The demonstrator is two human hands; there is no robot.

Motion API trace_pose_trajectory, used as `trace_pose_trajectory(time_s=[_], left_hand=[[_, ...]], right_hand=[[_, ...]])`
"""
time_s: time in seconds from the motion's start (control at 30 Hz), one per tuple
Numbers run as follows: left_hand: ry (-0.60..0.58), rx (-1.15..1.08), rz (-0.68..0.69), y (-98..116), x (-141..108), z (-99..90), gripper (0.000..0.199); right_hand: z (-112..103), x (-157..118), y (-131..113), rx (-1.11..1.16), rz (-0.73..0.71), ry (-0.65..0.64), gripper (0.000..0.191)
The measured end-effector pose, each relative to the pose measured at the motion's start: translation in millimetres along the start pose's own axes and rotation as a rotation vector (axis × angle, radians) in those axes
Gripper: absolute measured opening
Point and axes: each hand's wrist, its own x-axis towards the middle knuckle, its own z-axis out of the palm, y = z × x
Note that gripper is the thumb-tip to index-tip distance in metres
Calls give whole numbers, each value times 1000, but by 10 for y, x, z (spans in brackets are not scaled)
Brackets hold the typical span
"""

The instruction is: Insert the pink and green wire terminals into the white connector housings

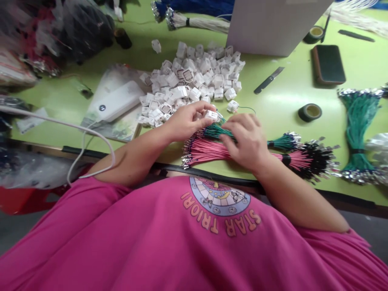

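Between the thumb and fingers of my left hand is a white plastic connector housing. My right hand is just to its right, over the wire bundles, fingers bent; what its fingertips hold, if anything, is hidden. Under it lies a bundle of green wires with metal terminals. Nearer my body lies a bundle of pink wires, tied with black tape, with dark ends at the right. A big heap of white connector housings spreads beyond my left hand. One loose housing sits beyond my right hand, a thin green wire beside it.
A white power bank with a cable lies at left on a printed sheet. Right of the heap are a utility knife, a tape roll, a phone and another green bundle. A white box stands behind.
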Motion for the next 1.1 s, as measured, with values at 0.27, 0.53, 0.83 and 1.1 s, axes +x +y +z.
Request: trace_pose_trajectory(time_s=[0.27,0.53,0.83,1.1], left_hand=[[12,-176,-63,38,31,-3,25],[-125,-377,-96,52,20,-7,23],[-248,-542,-172,-49,-2,23,52],[-255,-675,-230,-15,-1,51,56]], right_hand=[[127,-67,-69,102,-97,-240,25],[-46,-58,-211,436,41,-185,11],[-129,-68,-190,667,151,-7,11],[-81,-41,13,959,379,127,21]])
